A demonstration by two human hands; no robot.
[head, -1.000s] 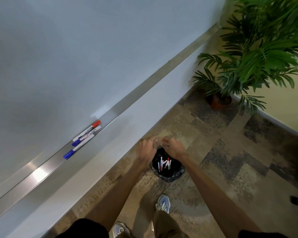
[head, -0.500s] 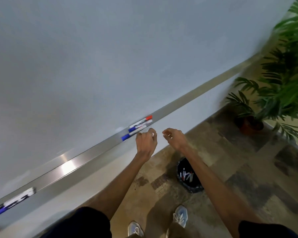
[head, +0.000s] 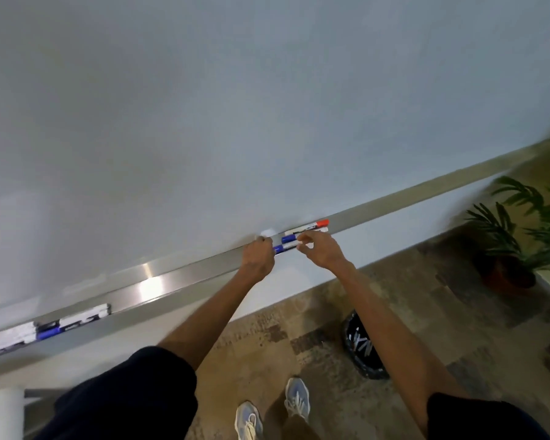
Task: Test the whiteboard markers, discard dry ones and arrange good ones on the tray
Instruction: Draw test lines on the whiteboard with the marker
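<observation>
As we reach the tray: both hands meet at the markers (head: 305,231), three of them lying on the tray (head: 172,277) below the board (head: 267,106).
Markers: side by side and touching, long axes running along the tray; two blue caps point to our left, and the rear one has a red end on the right.
Key relation: the markers lie between our hands. The left hand (head: 258,255) sits at the blue-capped ends and the right hand (head: 321,249) over the white barrels, so the right is nearer a barrel's middle.
Left pose: arm stretched forward, back of the hand up, fingers curled over the tray's front edge.
Left grip: blurred; we cannot tell whether it holds anything.
Right pose: arm stretched forward and inward, wrist bent, thumb and forefinger drawn narrow about the front marker's barrel.
Right grip: motion blur hides the contact, so we cannot tell if the pinch has closed.
Step, as we judge it: taking one marker for testing; a lift straight off the tray suits its lie.
Bin (head: 364,347): on the floor under our right forearm, with markers inside.
Far set (head: 45,328): more markers at the tray's left end, well apart.
</observation>
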